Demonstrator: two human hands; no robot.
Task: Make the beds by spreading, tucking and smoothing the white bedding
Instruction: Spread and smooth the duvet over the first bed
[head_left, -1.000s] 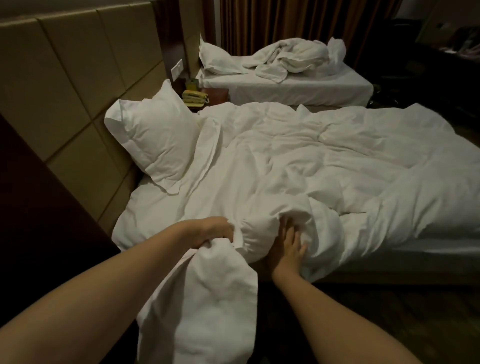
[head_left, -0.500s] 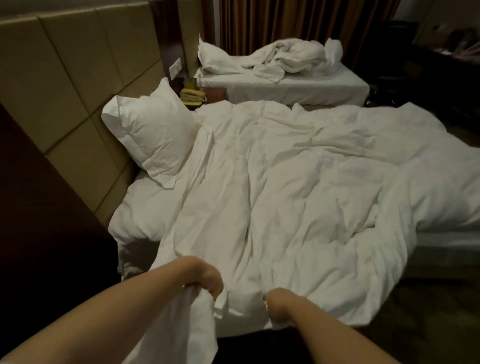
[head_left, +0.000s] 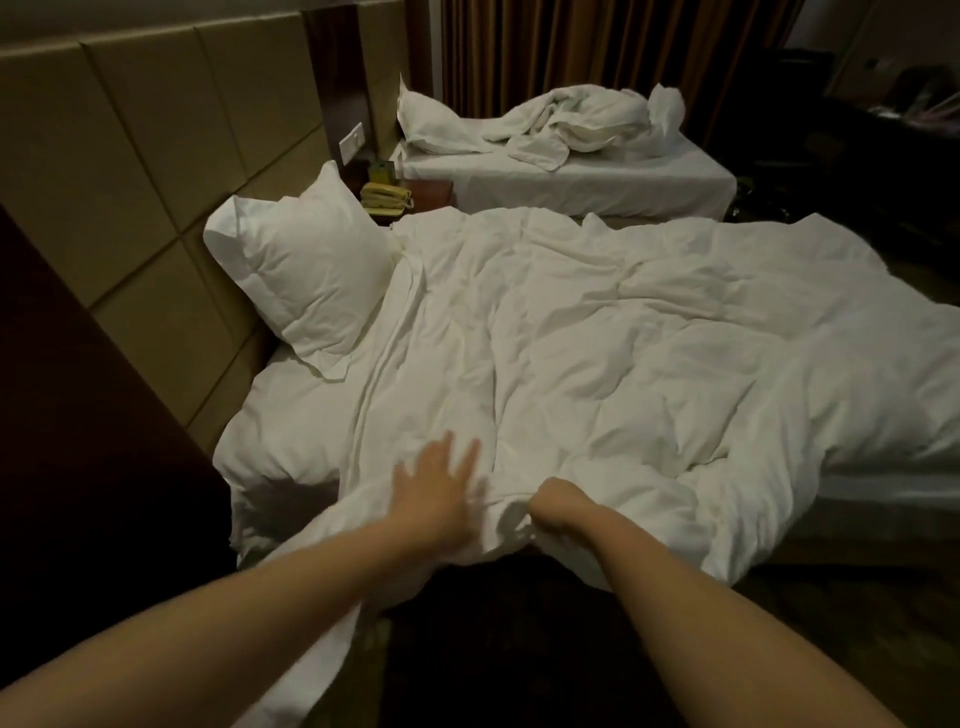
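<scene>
- We stand at the side of the near bed (head_left: 291, 415), with the duvet (head_left: 597, 364) thrown across most of it and one corner trailing off the edge by our left arm.
- Our left hand (head_left: 436, 488) lies flat on the duvet with fingers splayed, though it is blurred.
- Our right hand (head_left: 558, 506) is curled tight, gripping a bunch of the duvet's near edge.
- Spreading looks mostly done to us, with smoothing and tucking left, since the duvet is wrinkled and lumpy all over.
- The pillow (head_left: 306, 280) leans on the headboard (head_left: 130, 156).
- The far bed (head_left: 597, 187) is not yet made, and its bedding (head_left: 576, 122) sits in a heap.
</scene>
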